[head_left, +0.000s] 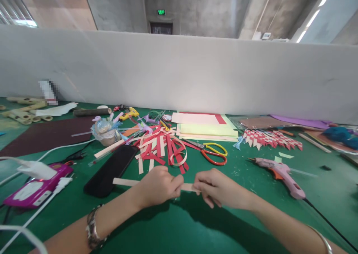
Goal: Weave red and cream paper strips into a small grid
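Observation:
A narrow pale paper strip (127, 181) runs level between my two hands, just above the green table. My left hand (160, 186) is closed around its middle, and a length of it sticks out to the left over a black phone-like case (110, 172). At the strip's right end, my right hand (214, 189) pinches it between thumb and fingers. Beyond my hands lies a loose pile of red and pale paper strips (162, 148). Scissors (214, 153) with one yellow and one red handle rest to the right of the pile.
A pink glue gun (279, 172) with a cord lies at right. A woven red-and-white paper piece (272, 139) is behind it. Stacked paper sheets (207, 129) sit at the back. On the left are a magenta power strip (33, 189) with cables and a decorated pot (104, 131).

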Tool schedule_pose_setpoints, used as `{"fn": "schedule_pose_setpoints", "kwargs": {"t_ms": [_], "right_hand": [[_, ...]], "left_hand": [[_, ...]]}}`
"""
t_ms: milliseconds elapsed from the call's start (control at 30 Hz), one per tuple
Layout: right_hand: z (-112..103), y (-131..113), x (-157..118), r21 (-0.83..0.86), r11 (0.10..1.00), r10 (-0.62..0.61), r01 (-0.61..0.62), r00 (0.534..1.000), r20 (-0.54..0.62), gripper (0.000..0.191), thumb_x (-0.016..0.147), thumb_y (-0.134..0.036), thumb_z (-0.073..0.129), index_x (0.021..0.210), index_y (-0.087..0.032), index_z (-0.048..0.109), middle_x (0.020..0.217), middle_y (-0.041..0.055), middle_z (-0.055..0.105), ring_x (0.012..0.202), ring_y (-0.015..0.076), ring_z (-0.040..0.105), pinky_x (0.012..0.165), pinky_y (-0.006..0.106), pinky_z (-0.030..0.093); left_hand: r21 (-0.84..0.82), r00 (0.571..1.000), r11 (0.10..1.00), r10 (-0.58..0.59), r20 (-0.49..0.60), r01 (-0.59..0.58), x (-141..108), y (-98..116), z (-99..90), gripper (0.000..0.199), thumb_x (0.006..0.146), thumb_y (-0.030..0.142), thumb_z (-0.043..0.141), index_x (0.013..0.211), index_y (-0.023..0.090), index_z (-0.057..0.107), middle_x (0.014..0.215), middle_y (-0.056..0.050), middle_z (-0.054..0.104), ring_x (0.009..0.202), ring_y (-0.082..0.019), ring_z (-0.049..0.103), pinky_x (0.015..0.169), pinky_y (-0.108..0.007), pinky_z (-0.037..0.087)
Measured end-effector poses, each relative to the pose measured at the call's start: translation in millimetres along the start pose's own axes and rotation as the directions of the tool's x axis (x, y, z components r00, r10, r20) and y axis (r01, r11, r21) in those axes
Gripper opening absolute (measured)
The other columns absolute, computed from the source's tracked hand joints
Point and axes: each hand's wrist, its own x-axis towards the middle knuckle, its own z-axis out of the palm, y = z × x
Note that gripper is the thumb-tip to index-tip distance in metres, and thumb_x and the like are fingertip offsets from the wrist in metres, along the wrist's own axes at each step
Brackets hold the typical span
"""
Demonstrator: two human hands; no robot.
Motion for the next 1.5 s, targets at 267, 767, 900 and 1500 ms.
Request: {"fn": "schedule_pose_setpoints", "kwargs": {"t_ms": [267, 767, 900, 1500], "right_hand": [[-36.4, 22.2, -17.0, 0.036, 0.999, 0.016, -0.013, 0.997, -0.079, 0.027, 0.086, -0.037, 0.04, 0.069, -0.017, 0.046, 0.042, -0.0064, 0.047, 0.034, 0.0056, 0.037, 0.039, 0.016, 0.032], [-25.6, -5.9, -22.4, -0.614, 0.77, -0.231, 0.173, 0.973, -0.016, 0.03, 0.092, -0.033, 0.033, 0.073, -0.018, 0.05, 0.055, -0.0037, 0.044, 0.048, 0.0084, 0.034, 0.05, 0.02, 0.026], [-20.9, -15.5, -15.7, -0.681, 0.682, -0.321, 0.266, 0.946, 0.048, 0.03, 0.093, -0.032, 0.031, 0.077, -0.019, 0.052, 0.059, -0.0021, 0.048, 0.052, 0.0094, 0.039, 0.051, 0.02, 0.026], [3.6, -1.8, 8.4, -0.752, 0.646, -0.491, 0.131, 0.826, -0.277, 0.015, 0.065, -0.013, 0.045, 0.051, -0.018, 0.041, 0.043, -0.0061, 0.034, 0.042, 0.0072, 0.024, 0.045, 0.021, 0.017]], "left_hand": [[0.106, 0.997, 0.991, -0.078, 0.02, 0.076, -29.6, -36.2, -8.5, 0.025, 0.079, 0.01, 0.035, 0.059, 0.019, 0.049, 0.039, 0.003, 0.046, 0.038, -0.011, 0.04, 0.046, -0.024, 0.024], [-0.175, 0.989, 0.975, -0.145, -0.022, 0.139, -6.2, -24.9, -38.8, 0.029, 0.091, 0.033, 0.033, 0.101, 0.016, 0.055, 0.093, -0.005, 0.063, 0.082, -0.016, 0.057, 0.069, -0.026, 0.041], [-0.32, 0.993, 0.942, -0.082, 0.081, 0.103, 18.4, -0.2, -35.6, 0.037, 0.093, 0.04, 0.028, 0.087, 0.018, 0.058, 0.075, -0.002, 0.062, 0.066, -0.014, 0.055, 0.062, -0.026, 0.037], [-0.628, 0.863, 0.592, -0.357, 0.357, 0.505, 30.8, 9.4, -20.8, 0.034, 0.088, 0.032, 0.041, 0.06, 0.016, 0.049, 0.052, 0.005, 0.04, 0.048, -0.008, 0.038, 0.046, -0.019, 0.023]]}}
